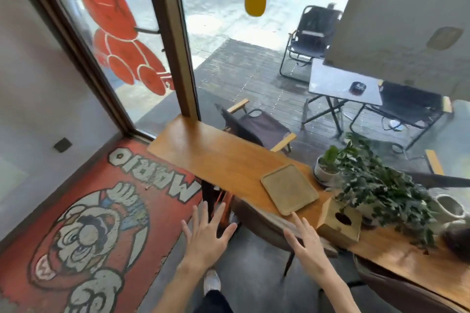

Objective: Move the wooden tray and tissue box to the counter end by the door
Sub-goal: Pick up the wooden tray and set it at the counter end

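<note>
— What's hard to see from here?

— The plant (381, 185) covers the far side of the box (339, 222), and the counter (216, 157) runs out of view at the right. The whole view is blurred.

— And the hands?

— Both stretched forward, fingers spread, gripping nothing. The left hand (206, 236) hangs over the floor; the right hand (304, 240) sits just short of the tray (288, 188), not touching.

— Where's the tray?

— Flat on the counter, just beside the box. The mat (89, 211) reads "MARIO".
</note>
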